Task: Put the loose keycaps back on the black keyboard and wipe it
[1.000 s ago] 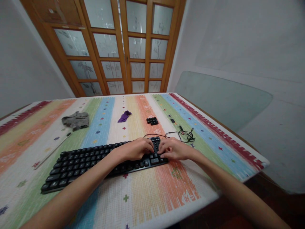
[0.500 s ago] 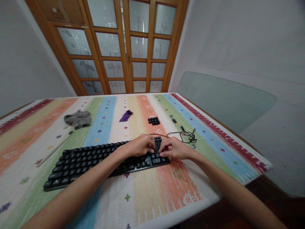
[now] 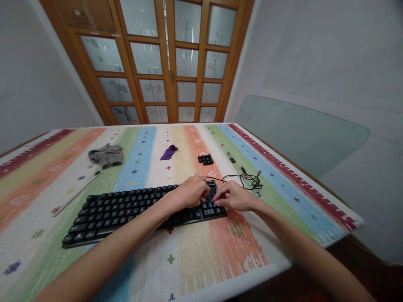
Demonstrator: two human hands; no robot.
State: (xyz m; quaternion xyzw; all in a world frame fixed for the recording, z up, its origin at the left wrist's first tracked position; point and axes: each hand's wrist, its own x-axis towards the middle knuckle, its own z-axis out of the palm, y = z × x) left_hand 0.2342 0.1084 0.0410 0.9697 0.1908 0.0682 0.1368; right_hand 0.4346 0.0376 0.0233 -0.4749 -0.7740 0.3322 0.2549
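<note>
Here, long black keyboard [image 3: 121,211], pale-marked keys [image 3: 94,209], left hand [image 3: 194,191] and right hand [image 3: 233,196] half-curled at its right end, grip unclear.

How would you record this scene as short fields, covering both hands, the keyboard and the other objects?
Keyboard: black, on the striped tablecloth
Left hand: over the keyboard's right end
Right hand: beside it, at the same end
Black keycaps: grouped beyond the keyboard
Cable: loosely bunched, right of the keyboard
Purple cloth: beyond the keyboard
Grey cloth: farther left
</note>
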